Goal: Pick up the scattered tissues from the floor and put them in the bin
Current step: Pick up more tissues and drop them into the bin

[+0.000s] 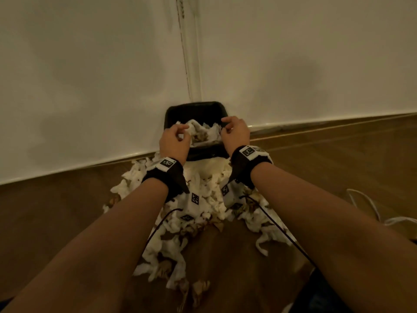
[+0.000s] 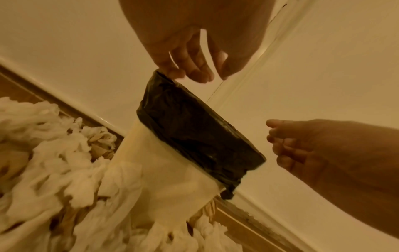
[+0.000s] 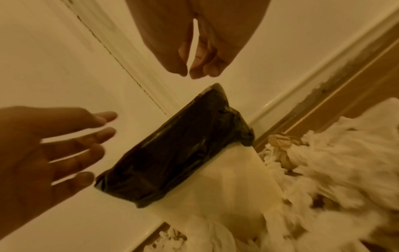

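Note:
A white bin with a black liner folded over its rim stands against the wall, with crumpled white tissues inside it. Both hands hover over its mouth. My left hand is at the bin's left side with fingers relaxed and nothing in them; the left wrist view shows the left hand just above the bin. My right hand is at the right rim, loosely curled and empty; the right hand hangs above the bin. A big heap of tissues lies on the floor under my wrists.
The tissue heap spreads toward me over the wooden floor, with brown scraps mixed in. A white wall and skirting run behind the bin. A white cable lies on the floor at the right.

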Demonstrator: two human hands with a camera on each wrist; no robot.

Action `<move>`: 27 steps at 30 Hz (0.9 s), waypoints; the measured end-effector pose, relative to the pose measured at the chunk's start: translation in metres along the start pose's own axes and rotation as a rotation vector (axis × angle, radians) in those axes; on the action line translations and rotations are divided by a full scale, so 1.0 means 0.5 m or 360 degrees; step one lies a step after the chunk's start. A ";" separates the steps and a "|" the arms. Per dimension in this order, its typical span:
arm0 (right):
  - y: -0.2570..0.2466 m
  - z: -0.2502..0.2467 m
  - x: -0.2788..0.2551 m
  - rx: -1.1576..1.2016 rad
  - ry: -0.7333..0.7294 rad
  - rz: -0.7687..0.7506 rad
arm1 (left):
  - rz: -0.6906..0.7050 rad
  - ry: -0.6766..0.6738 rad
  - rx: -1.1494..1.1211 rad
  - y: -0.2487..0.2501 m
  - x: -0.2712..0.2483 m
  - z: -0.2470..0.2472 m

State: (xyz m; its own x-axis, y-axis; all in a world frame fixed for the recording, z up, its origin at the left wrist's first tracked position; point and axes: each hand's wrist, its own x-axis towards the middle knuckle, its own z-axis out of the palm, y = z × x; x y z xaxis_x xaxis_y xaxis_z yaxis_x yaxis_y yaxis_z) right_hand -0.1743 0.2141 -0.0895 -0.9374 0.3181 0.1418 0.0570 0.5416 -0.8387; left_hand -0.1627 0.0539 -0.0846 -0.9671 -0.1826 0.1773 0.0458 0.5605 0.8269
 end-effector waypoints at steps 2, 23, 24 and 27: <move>0.012 -0.011 -0.027 0.0077 0.0037 0.0020 | -0.0020 0.0073 -0.0102 0.000 -0.032 -0.001; 0.219 0.037 -0.329 -0.0261 -0.0761 0.0566 | -0.0762 -0.0306 0.0319 -0.214 -0.413 -0.002; 0.219 0.045 -0.334 -0.0302 -0.0885 0.0551 | -0.0821 -0.0330 0.0404 -0.224 -0.429 -0.005; 0.217 0.071 -0.347 -0.0511 -0.1150 0.0409 | -0.0894 -0.0522 0.0734 -0.254 -0.489 -0.001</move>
State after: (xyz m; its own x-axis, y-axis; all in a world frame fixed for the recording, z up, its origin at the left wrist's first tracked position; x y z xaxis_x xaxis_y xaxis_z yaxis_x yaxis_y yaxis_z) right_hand -0.0177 0.1898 -0.2238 -0.8652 -0.0566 -0.4983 0.2922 0.7506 -0.5926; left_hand 0.0679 0.0266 -0.2326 -0.8425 -0.3301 -0.4257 -0.5090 0.7463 0.4289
